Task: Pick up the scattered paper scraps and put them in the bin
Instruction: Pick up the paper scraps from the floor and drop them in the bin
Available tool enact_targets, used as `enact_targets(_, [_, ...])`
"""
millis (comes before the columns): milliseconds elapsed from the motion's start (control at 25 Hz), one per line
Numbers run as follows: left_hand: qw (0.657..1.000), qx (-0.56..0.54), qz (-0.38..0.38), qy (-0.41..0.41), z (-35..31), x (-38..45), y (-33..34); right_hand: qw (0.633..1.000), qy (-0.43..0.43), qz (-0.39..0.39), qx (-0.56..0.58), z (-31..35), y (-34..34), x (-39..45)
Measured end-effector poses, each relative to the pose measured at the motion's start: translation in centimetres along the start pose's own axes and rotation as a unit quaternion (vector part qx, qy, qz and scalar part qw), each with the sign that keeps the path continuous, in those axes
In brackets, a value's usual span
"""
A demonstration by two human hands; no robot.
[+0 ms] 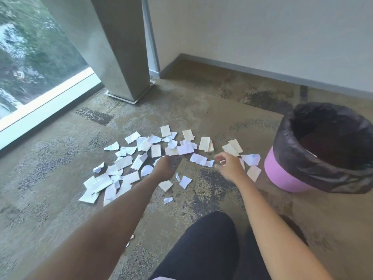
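Note:
Several white and cream paper scraps (129, 161) lie scattered on the carpet in front of me. A pink bin (282, 174) lined with a black bag stands at the right, its mouth open and dark inside. My left hand (166, 167) reaches down over the middle of the scraps, fingers spread low near a cream scrap (172, 151). My right hand (229, 165) hovers above the scraps close to the bin, fingers curled and apart. I see no scrap held in it.
A grey pillar (123, 57) rises at the back left beside a floor-level window (30, 57). A white wall with a grey skirting board (242, 68) runs behind the bin. My dark-clothed knee (203, 245) is at the bottom centre.

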State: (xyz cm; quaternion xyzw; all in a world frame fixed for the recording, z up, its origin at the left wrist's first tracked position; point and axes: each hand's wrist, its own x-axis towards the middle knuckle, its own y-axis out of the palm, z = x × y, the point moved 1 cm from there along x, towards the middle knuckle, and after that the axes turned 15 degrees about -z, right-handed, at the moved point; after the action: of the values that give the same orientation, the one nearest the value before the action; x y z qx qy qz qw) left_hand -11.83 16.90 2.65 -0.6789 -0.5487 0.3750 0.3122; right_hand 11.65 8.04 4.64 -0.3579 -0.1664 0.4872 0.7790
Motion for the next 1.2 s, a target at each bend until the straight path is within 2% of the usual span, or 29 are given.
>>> enact_targets(160, [0.99,0.088,0.11,-0.017,5.4,0.4,3.9,0.985,-0.029,0.151,-0.077,-1.2,8.2,0.0])
enact_targets(240, [0.986,0.109,0.127,-0.021,7.1,0.1,5.7,0.97,-0.061,0.2,-0.121,-1.8,11.6,-0.1])
enact_targets(400, [0.983,0.163,0.069,0.039,8.0,0.8,6.8,0.928,-0.186,0.236,-0.222,-1.3,16.0,0.7])
enact_targets(560, [0.978,0.158,0.123,0.053,9.0,2.0,6.5,0.855,-0.336,0.279,-0.278,0.0,18.5,3.1])
enact_targets(640, [0.976,0.157,0.136,0.058,9.7,2.4,6.5,0.835,-0.376,0.291,-0.278,-0.3,18.5,3.6])
enact_targets(720, [0.977,0.164,0.113,0.075,10.1,2.5,6.3,0.823,-0.41,0.287,-0.268,-0.9,17.9,3.5])
enact_targets(840, [0.98,0.158,0.08,0.091,10.3,2.6,6.4,0.844,-0.416,0.265,-0.21,-1.5,17.4,3.5])
enact_targets(960, [0.986,0.132,0.078,0.058,10.4,2.9,6.5,0.865,-0.403,0.232,-0.191,-1.4,17.4,3.7])
enact_targets(1080, [0.978,0.157,0.124,0.055,10.1,3.5,6.3,0.882,-0.368,0.224,-0.188,-1.6,17.1,4.0])
enact_targets(1200, [0.965,0.182,0.182,0.057,8.9,4.4,6.0,0.915,-0.273,0.251,-0.157,-2.3,16.2,4.2])
